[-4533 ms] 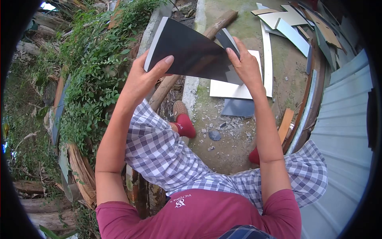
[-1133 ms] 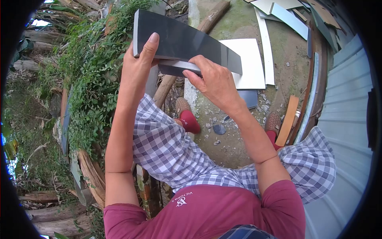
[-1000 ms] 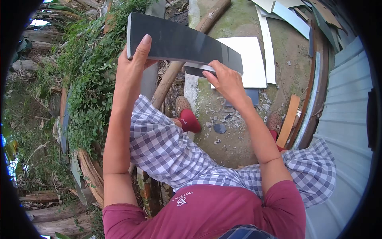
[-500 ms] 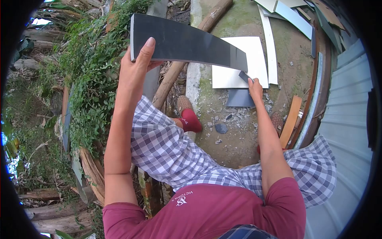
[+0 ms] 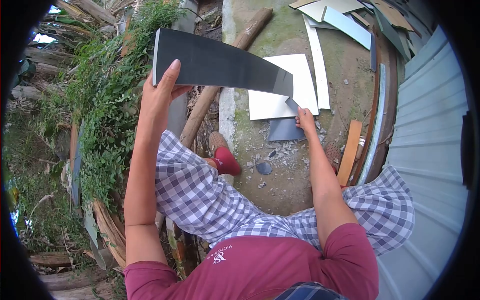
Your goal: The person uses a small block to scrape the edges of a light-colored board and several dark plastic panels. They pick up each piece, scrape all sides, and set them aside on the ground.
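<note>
A long dark grey board [image 5: 220, 61] is held up by its near left end in my left hand [image 5: 162, 87], thumb on its face and fingers behind. Its far end hangs over a white square panel [image 5: 272, 107] on the ground. My right hand [image 5: 305, 120] is closed round a small dark flat tool [image 5: 292, 104], whose tip is at the lower corner of the board's far end. Beneath that hand lies a dark grey sheet [image 5: 285, 130] among broken chips [image 5: 287, 150].
A long white strip [image 5: 317, 70] and stacked panels [image 5: 347, 25] lie at the upper right. An orange-brown plank [image 5: 350, 152] rests near my right foot. A log [image 5: 200, 110] lies past my left foot. Corrugated metal [image 5: 425, 145] stands at right, green plants [image 5: 110, 110] at left.
The whole view has shifted, so the ground and panels appear farther left. The board is still in my left hand, and the small tool in my right hand has stayed at its far end.
</note>
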A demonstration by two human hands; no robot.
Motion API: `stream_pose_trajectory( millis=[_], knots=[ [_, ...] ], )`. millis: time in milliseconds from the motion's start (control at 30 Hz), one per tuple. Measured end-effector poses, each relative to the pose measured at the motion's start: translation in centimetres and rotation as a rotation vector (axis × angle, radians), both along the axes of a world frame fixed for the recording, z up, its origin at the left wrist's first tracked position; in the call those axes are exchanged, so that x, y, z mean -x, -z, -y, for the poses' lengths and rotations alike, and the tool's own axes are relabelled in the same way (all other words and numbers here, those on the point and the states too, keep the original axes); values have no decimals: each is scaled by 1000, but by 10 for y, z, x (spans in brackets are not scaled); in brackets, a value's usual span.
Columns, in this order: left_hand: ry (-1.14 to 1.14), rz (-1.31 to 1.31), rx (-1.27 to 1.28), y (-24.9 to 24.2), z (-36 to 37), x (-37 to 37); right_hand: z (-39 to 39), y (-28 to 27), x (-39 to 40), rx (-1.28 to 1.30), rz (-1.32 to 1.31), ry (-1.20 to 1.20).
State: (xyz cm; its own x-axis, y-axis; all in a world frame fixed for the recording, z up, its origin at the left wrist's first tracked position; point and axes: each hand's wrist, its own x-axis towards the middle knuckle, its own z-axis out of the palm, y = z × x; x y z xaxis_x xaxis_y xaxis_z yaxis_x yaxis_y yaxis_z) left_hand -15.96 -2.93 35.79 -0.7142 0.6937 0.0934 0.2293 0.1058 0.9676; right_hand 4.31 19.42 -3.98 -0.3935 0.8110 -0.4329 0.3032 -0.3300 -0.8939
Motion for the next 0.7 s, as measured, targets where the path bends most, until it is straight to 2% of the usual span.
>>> stream_pose_trajectory(
  millis=[133,200,267,333,467,533,700],
  knots=[
    [80,82,-69,4,2,1,-2,2,-12,153,-118,137],
    [106,102,-87,7,2,1,-5,-4,-19,275,-329,393],
    [136,127,-108,10,3,1,-10,-26,-21,216,-385,374],
    [153,129,-119,15,4,4,-15,-69,-11,9,-559,269],
    [181,108,-115,19,8,-1,-11,-168,9,-427,-649,2],
    [200,89,-109,22,9,-1,-1,-200,10,-430,-575,-178],
    [230,107,-68,30,15,7,15,-199,30,-497,-612,-219]
  ],
)
